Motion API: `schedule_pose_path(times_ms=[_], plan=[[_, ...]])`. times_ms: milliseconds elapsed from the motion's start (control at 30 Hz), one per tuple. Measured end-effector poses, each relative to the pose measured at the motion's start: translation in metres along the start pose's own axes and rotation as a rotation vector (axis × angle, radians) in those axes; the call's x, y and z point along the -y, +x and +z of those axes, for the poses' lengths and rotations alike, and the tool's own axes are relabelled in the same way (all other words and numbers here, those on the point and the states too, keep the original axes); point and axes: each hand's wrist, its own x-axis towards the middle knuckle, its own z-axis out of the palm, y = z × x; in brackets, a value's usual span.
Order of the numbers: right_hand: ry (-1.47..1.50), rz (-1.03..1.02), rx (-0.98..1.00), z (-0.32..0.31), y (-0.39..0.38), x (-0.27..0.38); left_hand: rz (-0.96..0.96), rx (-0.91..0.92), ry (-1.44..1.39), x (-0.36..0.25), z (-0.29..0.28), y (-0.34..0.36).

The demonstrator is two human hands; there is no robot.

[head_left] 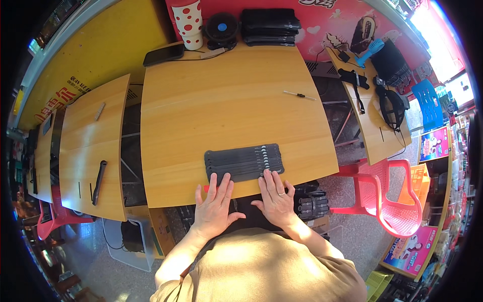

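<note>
Strips, head view: a flat row of black strips (231,163), apparently overlapped, is seen at lower centre of the frame, close to the near edge of the wood-toned surface (221,100); pale marks are lined up toward its right end.
Left hand: the left hand (214,207) is laid at the row's lower edge; fingers (213,185) extended and released, nothing clenched.
Right hand: the right hand (277,202) is laid at the same edge, farther right; fingers straight, nothing grasped; a ring is worn.
Edge squaring (judged): light, equal pressure should be applied from both sides; strip ends should be kept level, and buckling of the overlaps avoided.
Surface, top of frame: a dark phone (163,54), a spotted tumbler (188,25), a round black device (222,28) and stacked black pouches (269,27) are placed there; a thin pen-like tool (300,95) is laid at upper right.
Room: yellow panel (100,55), upper left; pink chair (386,196) and orange basket (416,183), right.
</note>
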Motion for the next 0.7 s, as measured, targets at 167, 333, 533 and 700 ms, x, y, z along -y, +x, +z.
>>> schedule_pose_path(times_ms=[167,333,533,700], plan=[[0.101,0.022,-0.035,-0.008,0.001,-0.003,0.022,-0.041,0.007,-0.002,-0.003,0.001],[0.097,0.035,-0.068,-0.007,-0.007,-0.020,0.085,-0.083,-0.042,-0.007,0.008,0.007],[0.251,0.052,-0.199,-0.014,0.000,-0.040,0.012,-0.274,0.003,0.004,0.016,-0.009],[0.202,0.017,-0.124,-0.008,0.009,-0.039,-0.008,-0.282,0.151,0.011,0.019,-0.009]])
